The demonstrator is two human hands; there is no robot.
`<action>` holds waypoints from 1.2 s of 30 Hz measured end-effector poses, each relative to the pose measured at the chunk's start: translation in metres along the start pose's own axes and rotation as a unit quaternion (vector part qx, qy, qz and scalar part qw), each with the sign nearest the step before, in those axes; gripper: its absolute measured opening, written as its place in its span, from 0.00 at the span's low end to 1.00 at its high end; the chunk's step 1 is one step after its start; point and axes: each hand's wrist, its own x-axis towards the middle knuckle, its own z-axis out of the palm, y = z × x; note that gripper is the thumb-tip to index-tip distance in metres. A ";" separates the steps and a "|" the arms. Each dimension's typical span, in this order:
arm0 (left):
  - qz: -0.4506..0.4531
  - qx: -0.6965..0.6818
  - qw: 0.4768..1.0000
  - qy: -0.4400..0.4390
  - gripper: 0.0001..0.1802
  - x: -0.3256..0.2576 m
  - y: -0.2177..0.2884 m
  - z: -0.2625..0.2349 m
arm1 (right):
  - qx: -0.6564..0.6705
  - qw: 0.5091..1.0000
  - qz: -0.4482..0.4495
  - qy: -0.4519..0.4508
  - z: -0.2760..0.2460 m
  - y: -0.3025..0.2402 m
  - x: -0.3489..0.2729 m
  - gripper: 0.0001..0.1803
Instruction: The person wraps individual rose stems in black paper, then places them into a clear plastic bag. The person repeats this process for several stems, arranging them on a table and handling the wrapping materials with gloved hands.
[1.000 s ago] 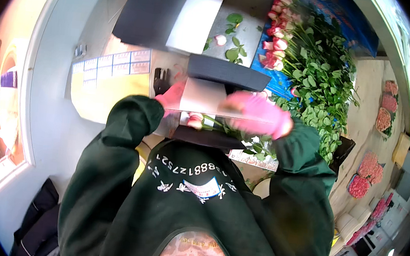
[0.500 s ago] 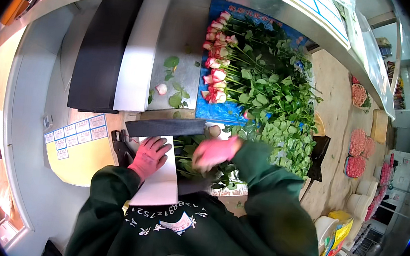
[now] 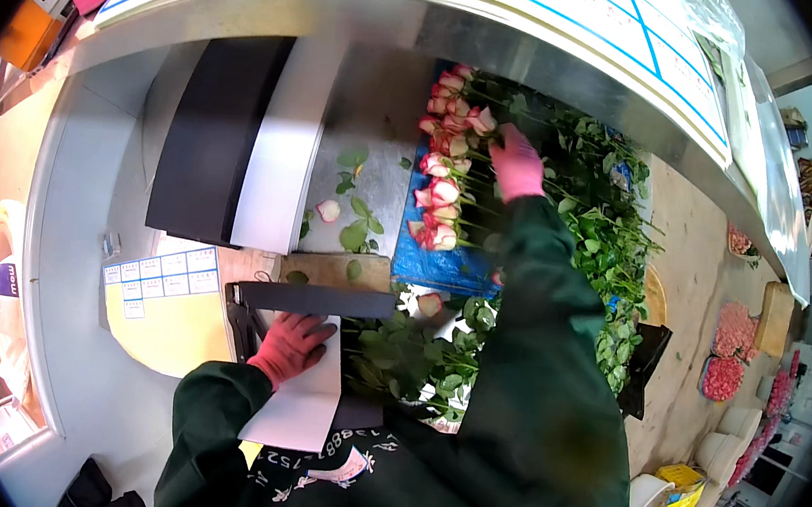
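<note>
While the pink-gloved left hand [image 3: 291, 348] stays flat on the smooth white sheet [image 3: 295, 412], its fingers slightly spread, the pink-gloved right hand [image 3: 518, 163] has left the leafy green stems [image 3: 395, 356] beside that sheet, where it was half a second ago, and is now up at the row of pink-edged cream roses [image 3: 443, 193]. Its fingers point toward the necks of the blooms — whether they pinch a stem, I cannot tell. These roses lie on a crinkled, glossy blue plastic sheet [image 3: 444, 272], heads to the left and stems to the right, their petals wrapped in rounded whorls. More of the long brushed-metal shelf edge [image 3: 487, 44] shows across the top than before. Just beyond the left hand runs a straight, dark, narrow strip [image 3: 317, 301]. Farther off, a matte black rectangular stack [image 3: 216, 135] and a smooth white rectangular stack [image 3: 275, 180] lie side by side — and next to them, on the dull grey metal tabletop [image 3: 382, 103], rest a pale curled petal [image 3: 328, 211] and some broad green leaves [image 3: 354, 236]
</note>
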 end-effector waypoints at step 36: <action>-0.082 -0.246 0.949 -0.179 0.18 -0.052 0.009 -0.020 | 0.114 0.719 -0.186 -0.660 0.002 -0.155 -0.272 0.19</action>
